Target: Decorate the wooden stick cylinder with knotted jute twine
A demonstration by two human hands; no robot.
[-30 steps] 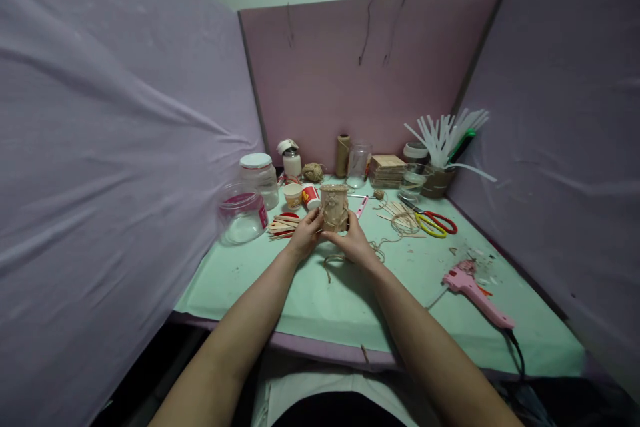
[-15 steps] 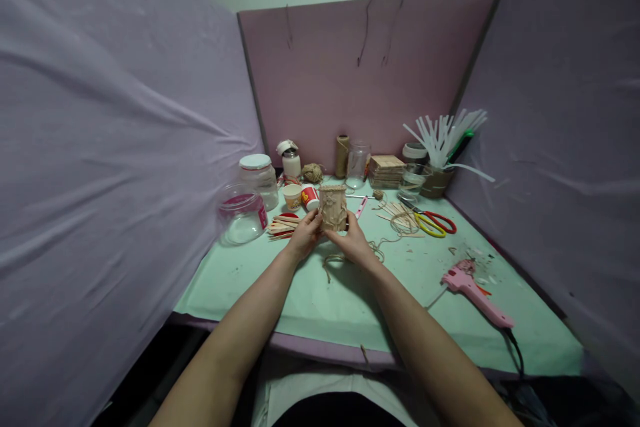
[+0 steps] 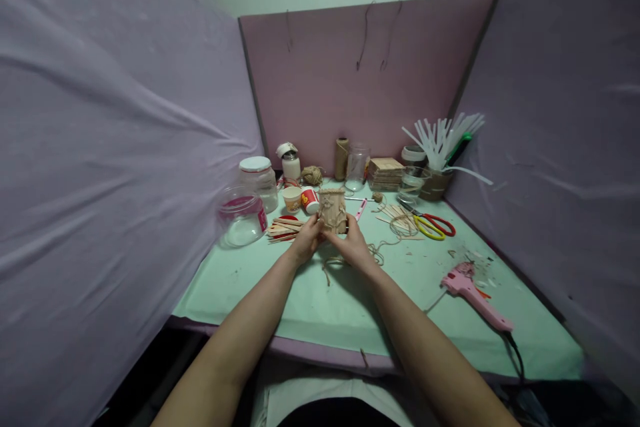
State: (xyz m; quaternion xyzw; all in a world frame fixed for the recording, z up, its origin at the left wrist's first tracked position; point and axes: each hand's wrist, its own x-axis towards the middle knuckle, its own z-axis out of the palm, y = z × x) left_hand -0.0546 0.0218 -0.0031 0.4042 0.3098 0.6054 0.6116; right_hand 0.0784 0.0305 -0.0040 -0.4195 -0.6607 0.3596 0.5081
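A small wooden-looking holder [image 3: 333, 209] with raised decoration on its front is held upright above the middle of the table. My left hand [image 3: 309, 239] grips its lower left side, and my right hand [image 3: 352, 243] grips its lower right side, with the thumb under the front. The fingers behind it are hidden. Loose twine [image 3: 376, 253] lies on the cloth beneath and beside my right hand. Just left of my left hand are flat wooden sticks [image 3: 285, 229]. A red paper cup [image 3: 310, 200] lies on its side behind my left hand.
Glass jars [image 3: 243, 223] stand at the left. Along the back are a twine ball [image 3: 312, 175], a twine spool [image 3: 341, 159] and stacked wooden squares [image 3: 386, 173]. Scissors [image 3: 431, 225] and a pink glue gun [image 3: 477, 297] with a cord lie at the right.
The holder has turned slightly in my hands, and both hands keep their grip. The whole view has shifted slightly, with the table lower in the picture.
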